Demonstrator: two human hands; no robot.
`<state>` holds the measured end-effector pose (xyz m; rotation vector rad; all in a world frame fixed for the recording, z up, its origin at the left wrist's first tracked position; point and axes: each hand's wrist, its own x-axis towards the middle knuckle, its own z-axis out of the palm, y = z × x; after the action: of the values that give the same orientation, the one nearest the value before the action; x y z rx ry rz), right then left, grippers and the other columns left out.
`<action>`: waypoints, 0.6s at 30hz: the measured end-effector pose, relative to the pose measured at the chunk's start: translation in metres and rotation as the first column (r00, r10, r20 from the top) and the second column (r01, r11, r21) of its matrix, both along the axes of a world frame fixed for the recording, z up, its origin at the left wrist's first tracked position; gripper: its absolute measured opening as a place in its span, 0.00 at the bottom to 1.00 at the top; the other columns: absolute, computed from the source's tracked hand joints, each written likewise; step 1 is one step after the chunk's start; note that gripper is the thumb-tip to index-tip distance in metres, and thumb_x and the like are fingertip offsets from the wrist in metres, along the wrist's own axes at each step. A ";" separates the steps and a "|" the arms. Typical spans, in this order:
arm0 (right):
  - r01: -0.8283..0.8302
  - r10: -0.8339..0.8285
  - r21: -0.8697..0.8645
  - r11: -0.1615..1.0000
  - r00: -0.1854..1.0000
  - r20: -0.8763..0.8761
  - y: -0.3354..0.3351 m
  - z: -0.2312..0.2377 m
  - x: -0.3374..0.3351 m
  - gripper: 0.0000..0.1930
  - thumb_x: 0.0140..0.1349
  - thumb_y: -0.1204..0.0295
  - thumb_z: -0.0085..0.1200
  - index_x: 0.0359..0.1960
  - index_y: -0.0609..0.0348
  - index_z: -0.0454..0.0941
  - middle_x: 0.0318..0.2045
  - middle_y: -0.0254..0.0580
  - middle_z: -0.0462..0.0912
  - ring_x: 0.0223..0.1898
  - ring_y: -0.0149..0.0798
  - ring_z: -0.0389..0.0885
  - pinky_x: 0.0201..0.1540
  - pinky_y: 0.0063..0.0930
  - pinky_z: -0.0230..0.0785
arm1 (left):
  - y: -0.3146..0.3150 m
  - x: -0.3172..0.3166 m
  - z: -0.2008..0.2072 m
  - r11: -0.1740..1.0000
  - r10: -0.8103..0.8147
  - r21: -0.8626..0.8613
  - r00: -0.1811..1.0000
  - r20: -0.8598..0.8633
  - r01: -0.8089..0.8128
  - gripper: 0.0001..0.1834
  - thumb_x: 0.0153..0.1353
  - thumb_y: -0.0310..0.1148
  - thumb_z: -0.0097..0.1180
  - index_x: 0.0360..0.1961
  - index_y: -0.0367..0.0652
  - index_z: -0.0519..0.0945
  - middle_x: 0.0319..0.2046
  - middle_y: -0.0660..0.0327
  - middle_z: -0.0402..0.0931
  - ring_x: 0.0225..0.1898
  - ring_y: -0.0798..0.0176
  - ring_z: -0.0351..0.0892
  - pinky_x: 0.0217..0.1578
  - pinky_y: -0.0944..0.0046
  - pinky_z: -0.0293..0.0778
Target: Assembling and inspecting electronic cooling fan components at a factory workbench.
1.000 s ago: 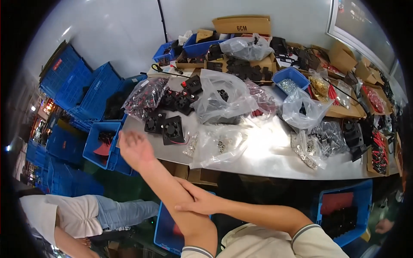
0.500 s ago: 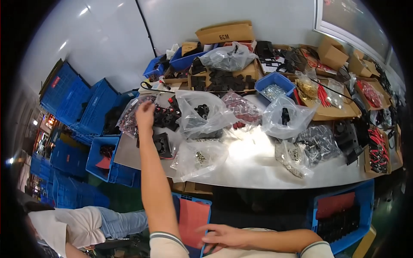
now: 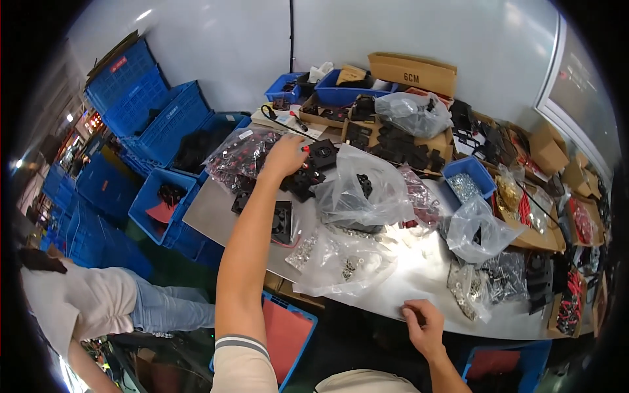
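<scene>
My left hand (image 3: 286, 156) reaches across the table with curled fingers, over a cluster of black parts with red bits. A red tip shows beside its fingers; what they hold is hidden. Just right of it sits a square black fan (image 3: 322, 154). Black parts (image 3: 301, 183) lie below the hand, and another black fan (image 3: 282, 221) lies nearer me. Left of the hand is a clear bag of red and black parts (image 3: 242, 157). My right hand (image 3: 424, 324) hovers at the table's front edge, fingers loosely curled in, with nothing visible in them.
Open clear bags (image 3: 363, 190) and a bag of small metal pieces (image 3: 347, 267) cover mid-table. A blue bin of screws (image 3: 468, 180) and cardboard trays (image 3: 531, 242) stand right. Blue crates (image 3: 164, 203) are stacked left, near another person (image 3: 85, 298).
My left hand has moved from the bag of red and black parts rightward to the black parts. My right hand has risen from my lap to the table edge. The view has shifted.
</scene>
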<state>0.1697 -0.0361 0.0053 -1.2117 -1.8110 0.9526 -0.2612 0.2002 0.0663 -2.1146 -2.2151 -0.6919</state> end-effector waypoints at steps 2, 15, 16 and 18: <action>0.057 -0.059 -0.019 0.998 0.993 -0.102 0.005 -0.013 0.004 0.04 0.63 0.79 0.55 0.38 0.65 0.79 0.29 0.38 0.81 0.31 0.27 0.79 0.34 0.19 0.71 | 0.023 0.013 0.003 0.998 -0.053 -0.015 0.998 -0.042 0.053 0.34 0.50 0.45 0.65 0.57 0.40 0.74 0.56 0.43 0.70 0.57 0.42 0.71 0.58 0.52 0.68; 0.087 -0.078 0.141 0.986 0.995 -0.068 0.010 -0.010 0.021 0.05 0.59 0.75 0.58 0.37 0.61 0.80 0.28 0.45 0.79 0.29 0.46 0.78 0.31 0.34 0.70 | 0.081 0.000 -0.042 0.781 -0.382 -0.351 0.840 0.385 0.517 0.52 0.49 0.41 0.70 0.70 0.34 0.54 0.48 0.46 0.80 0.52 0.54 0.80 0.67 0.56 0.56; 0.084 -0.072 0.156 0.984 0.994 -0.079 0.009 -0.011 0.023 0.05 0.60 0.75 0.58 0.37 0.61 0.79 0.28 0.45 0.79 0.29 0.47 0.78 0.31 0.35 0.70 | 0.080 0.006 -0.039 0.789 -0.362 -0.349 0.841 0.403 0.507 0.52 0.49 0.41 0.70 0.70 0.34 0.53 0.48 0.46 0.80 0.52 0.53 0.79 0.67 0.56 0.57; 0.090 -0.078 0.164 0.982 0.994 -0.080 0.007 -0.014 0.031 0.05 0.60 0.75 0.58 0.37 0.61 0.79 0.28 0.45 0.78 0.29 0.48 0.78 0.31 0.36 0.69 | 0.081 0.024 -0.044 0.803 -0.312 -0.347 0.838 0.447 0.485 0.52 0.50 0.41 0.69 0.70 0.34 0.53 0.49 0.46 0.80 0.52 0.53 0.79 0.67 0.55 0.58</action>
<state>0.2003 -0.0290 -0.0085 -1.1250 -1.7313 0.7712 -0.2369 0.2811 0.0223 -2.9858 -2.2825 -0.6880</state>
